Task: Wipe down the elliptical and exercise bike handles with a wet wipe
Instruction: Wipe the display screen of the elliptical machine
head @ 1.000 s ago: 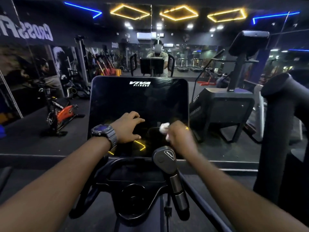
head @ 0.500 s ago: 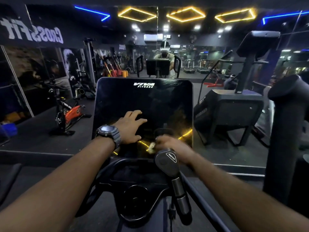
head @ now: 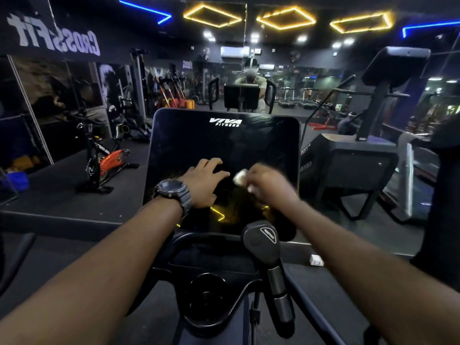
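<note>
Fingers (head: 214,168) of my left hand (head: 202,181) lie spread and flat on the dark console screen (head: 224,145), holding nothing, with the wristwatch (head: 173,192) just behind them. Right of those fingers, almost touching the index tip, sits the wet wipe (head: 241,176), bunched into a small white wad and pinched in my right hand (head: 270,186), whose curled fingers are clamped on it; the hand is blurred, so I cannot tell exactly how much wipe meets the glass. Below and nearer me than both sets of fingers stands the grey handle (head: 263,241) with its rounded head, and further right, well beyond my right fingers, rises the thick black handle (head: 445,195) of the machine.

As I judge it, the wipe is working the screen while the handles wait. To do this well I would steady the console with the flat left fingers, unfold the wad for more contact, then wrap it round each handle and stroke along its length.
</note>
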Available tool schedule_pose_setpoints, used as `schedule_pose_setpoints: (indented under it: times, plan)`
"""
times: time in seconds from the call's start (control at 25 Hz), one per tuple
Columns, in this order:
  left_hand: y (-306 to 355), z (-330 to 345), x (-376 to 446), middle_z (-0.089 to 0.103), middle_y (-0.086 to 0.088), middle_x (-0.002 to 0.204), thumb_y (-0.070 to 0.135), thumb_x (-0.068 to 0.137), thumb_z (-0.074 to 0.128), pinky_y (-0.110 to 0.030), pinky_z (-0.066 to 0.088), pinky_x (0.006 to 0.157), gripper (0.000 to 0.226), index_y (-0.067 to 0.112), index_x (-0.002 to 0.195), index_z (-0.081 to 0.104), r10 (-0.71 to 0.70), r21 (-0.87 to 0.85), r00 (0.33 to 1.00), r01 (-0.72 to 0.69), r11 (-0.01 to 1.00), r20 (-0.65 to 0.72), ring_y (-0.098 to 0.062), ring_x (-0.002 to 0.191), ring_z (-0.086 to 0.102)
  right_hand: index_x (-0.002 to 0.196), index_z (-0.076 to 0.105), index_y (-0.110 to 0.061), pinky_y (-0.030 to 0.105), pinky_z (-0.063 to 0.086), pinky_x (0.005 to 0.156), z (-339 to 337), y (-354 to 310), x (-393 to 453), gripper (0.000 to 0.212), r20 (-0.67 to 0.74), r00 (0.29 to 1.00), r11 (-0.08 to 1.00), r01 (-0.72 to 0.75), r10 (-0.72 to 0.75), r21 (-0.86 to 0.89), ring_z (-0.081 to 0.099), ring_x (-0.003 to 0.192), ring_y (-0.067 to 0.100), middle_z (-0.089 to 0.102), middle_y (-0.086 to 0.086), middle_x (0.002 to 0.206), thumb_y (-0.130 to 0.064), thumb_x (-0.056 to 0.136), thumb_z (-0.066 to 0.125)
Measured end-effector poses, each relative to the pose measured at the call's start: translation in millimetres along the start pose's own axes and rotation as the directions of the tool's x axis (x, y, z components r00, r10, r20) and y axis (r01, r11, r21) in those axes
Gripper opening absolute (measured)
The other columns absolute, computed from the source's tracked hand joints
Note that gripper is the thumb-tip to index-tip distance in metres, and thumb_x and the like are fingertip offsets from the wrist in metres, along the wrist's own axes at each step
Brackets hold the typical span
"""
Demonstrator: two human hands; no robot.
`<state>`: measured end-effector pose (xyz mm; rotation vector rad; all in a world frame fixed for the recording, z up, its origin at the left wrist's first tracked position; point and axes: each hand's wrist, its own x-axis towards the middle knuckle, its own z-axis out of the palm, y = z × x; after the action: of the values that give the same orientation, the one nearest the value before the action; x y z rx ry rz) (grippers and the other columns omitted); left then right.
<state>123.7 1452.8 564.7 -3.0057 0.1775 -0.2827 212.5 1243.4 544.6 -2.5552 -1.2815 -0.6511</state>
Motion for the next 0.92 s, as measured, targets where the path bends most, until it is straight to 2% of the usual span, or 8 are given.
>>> schedule_pose_setpoints:
  times: [0.12,0.28,0.4,0.48,0.56,0.64,0.76,0.92]
  plan:
    - [-3.1,-1.3,-1.2,0.014,-0.003,0.154,0.02,0.087,0.061,-0.044,0.036,0.111,0.072,0.026,0.151,0.029,-0.019,-0.034,1.0,0.019,0.999,-0.006,-0.026,0.138,0.023,0.103,0.072,-0.01,0.03,0.047,0.078,-11.5,-6.6,9.3,0.017,-0.236,0.875,0.906,-0.397,0.422,0.146,0.061,0.092,0.022,0.064,0.008,0.102,-0.011,0.091,0.059]
    - [-0.1,-0.5,-1.8,0.023,-0.003,0.144,0.017,0.086,0.06,-0.042,0.041,0.105,0.069,0.023,0.149,0.033,-0.02,-0.057,1.0,0.019,0.998,-0.008,-0.026,0.129,0.032,0.124,0.064,-0.013,0.024,0.042,0.09,31.9,-61.1,-22.2,0.03,0.483,0.875,0.982,-0.105,0.016,0.158,0.057,0.117,0.027,0.062,0.008,0.118,-0.023,0.098,0.055]
    - [0.3,-0.6,-3.4,0.023,-0.003,0.144,0.015,0.084,0.061,-0.042,0.041,0.105,0.07,0.022,0.149,0.034,-0.01,-0.083,1.0,0.01,0.997,-0.003,-0.026,0.129,0.032,0.112,0.071,-0.013,0.034,0.051,0.082,-14.7,-17.0,-0.5,0.024,-0.032,0.989,0.989,-0.144,0.145,0.04,0.063,0.101,0.03,0.064,0.007,0.105,-0.013,0.089,0.064]
    - [1.2,-0.2,-4.8,0.023,-0.003,0.143,0.013,0.084,0.061,-0.042,0.041,0.104,0.072,0.022,0.149,0.034,-0.011,-0.085,1.0,0.01,0.996,-0.001,-0.026,0.129,0.032,0.107,0.071,-0.011,0.029,0.046,0.074,-8.7,-24.6,-0.6,0.02,-0.187,0.931,0.949,-0.313,0.312,0.024,0.064,0.096,0.028,0.064,0.008,0.103,-0.016,0.09,0.063]
    - [1.5,-1.8,-5.3,0.024,-0.003,0.143,0.013,0.084,0.062,-0.042,0.041,0.104,0.071,0.022,0.149,0.034,0.003,-0.08,1.0,-0.001,0.997,0.018,-0.026,0.128,0.032,0.12,0.066,-0.013,0.029,0.046,0.087,35.2,-57.7,-13.9,0.031,0.196,0.975,0.994,-0.11,0.107,0.009,0.061,0.109,0.026,0.063,0.005,0.115,-0.028,0.094,0.059]
    - [0.1,-1.9,-6.2,0.025,-0.003,0.141,0.015,0.083,0.063,-0.041,0.042,0.102,0.07,0.022,0.147,0.036,0.019,-0.066,1.0,-0.018,0.998,0.018,-0.026,0.127,0.032,0.124,0.065,-0.013,0.036,0.047,0.097,42.6,-64.7,-25.0,0.034,0.565,0.823,0.998,0.048,-0.055,0.027,0.058,0.117,0.027,0.061,0.006,0.123,-0.029,0.095,0.058]
    - [-1.7,-0.2,-8.9,0.028,-0.003,0.136,0.016,0.083,0.065,-0.043,0.045,0.097,0.066,0.02,0.144,0.041,0.028,-0.062,1.0,-0.028,0.998,0.006,-0.026,0.123,0.034,0.105,0.073,-0.006,0.036,0.051,0.08,22.6,-28.0,-10.5,0.02,0.409,0.909,0.995,0.097,-0.076,-0.031,0.065,0.1,0.03,0.065,0.01,0.107,-0.009,0.087,0.065]
    - [-2.6,1.6,-7.8,0.029,-0.003,0.133,0.014,0.082,0.063,-0.044,0.045,0.096,0.062,0.02,0.14,0.043,0.024,-0.054,1.0,-0.024,0.998,0.008,-0.026,0.121,0.035,0.107,0.073,-0.012,0.03,0.052,0.085,48.2,-60.7,-8.9,0.02,0.545,0.831,0.986,0.161,-0.114,-0.039,0.067,0.1,0.019,0.07,0.002,0.107,-0.016,0.093,0.059]
